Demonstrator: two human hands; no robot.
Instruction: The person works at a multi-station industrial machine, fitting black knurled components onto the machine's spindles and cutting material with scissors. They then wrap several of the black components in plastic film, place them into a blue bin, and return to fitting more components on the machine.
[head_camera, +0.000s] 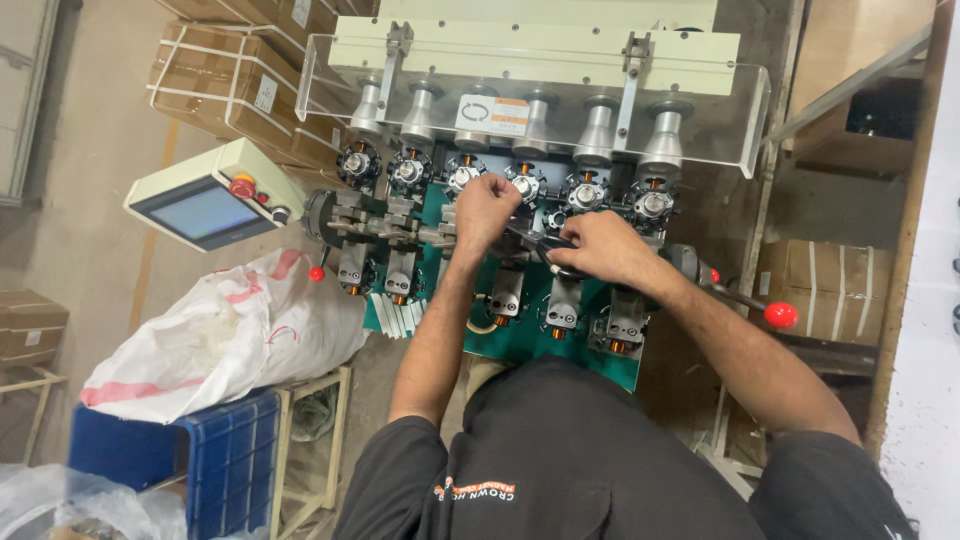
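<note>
A winding machine (540, 60) with a row of round stators carrying copper coils stands in front of me. My left hand (483, 208) is closed with its fingertips at one stator (524, 184) in the middle of the row, pinching something too small to make out. My right hand (603, 250) grips black-handled scissors (538, 240), whose blades point left toward my left hand. Below the hands a second row of grey fixtures (507, 295) sits on a green base plate (520, 340).
A clear plastic guard (700, 110) covers the spindles at the top. A touch-screen control box (210, 205) with a red button stands to the left, a red-knobbed lever (780, 315) to the right. A white sack (220, 335), a blue crate (215, 450) and strapped cartons (230, 85) lie left.
</note>
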